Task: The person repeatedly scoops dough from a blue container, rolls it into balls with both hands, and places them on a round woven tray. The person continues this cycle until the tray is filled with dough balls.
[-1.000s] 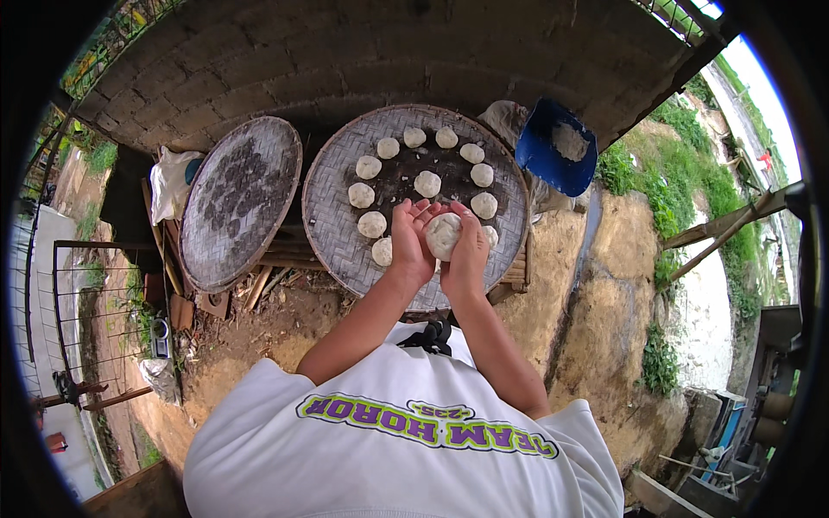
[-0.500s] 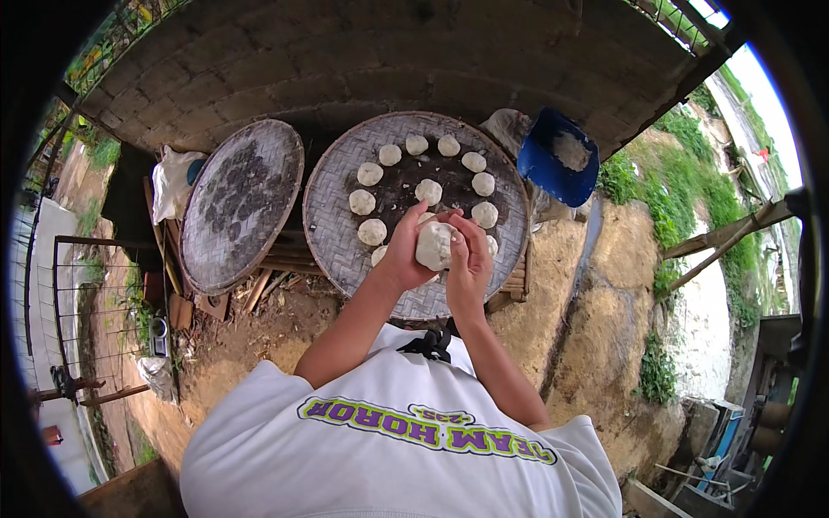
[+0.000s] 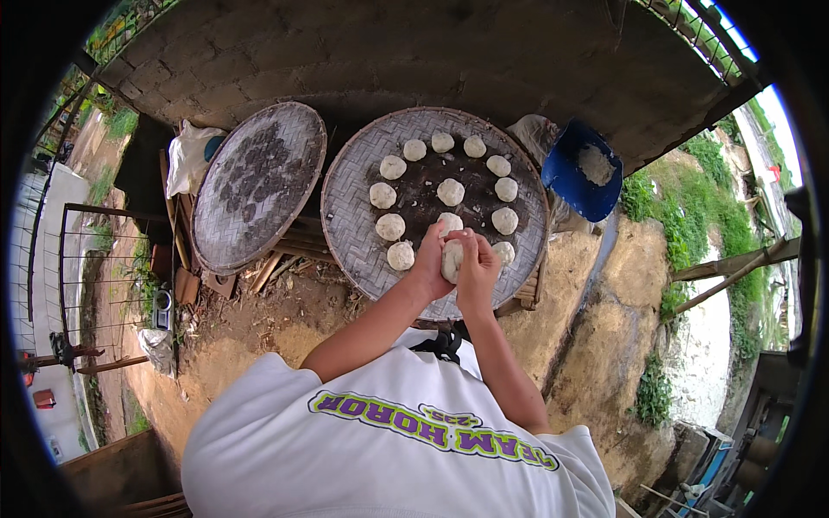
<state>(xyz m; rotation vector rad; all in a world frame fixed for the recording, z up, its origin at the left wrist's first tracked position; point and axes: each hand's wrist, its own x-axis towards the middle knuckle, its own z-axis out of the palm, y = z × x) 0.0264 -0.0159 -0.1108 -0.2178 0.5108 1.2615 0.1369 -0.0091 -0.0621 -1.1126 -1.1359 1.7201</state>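
Observation:
A pale, lumpy dough ball [image 3: 452, 266] sits between my left hand [image 3: 427, 264] and my right hand [image 3: 477, 269], both closed around it, with the fingers of my right hand over its top. Below them is a round woven bamboo tray [image 3: 358, 193] with a dark, powdered middle. Several similar balls lie on it in a ring, with another ball [image 3: 450, 192] at the centre. One more ball [image 3: 449, 222] shows just beyond my fingertips, partly hidden.
A second round woven tray [image 3: 218, 219], dusted with powder, leans at the left. A blue scoop [image 3: 567, 178] holding white powder is at the right. A block wall [image 3: 380, 65] stands behind. Metal mesh [image 3: 86, 259] is far left, wooden poles [image 3: 734, 259] far right.
My hands have turned the ball and closed further around it, so less of it shows. The whole view has shifted, with the trays now farther right in the picture.

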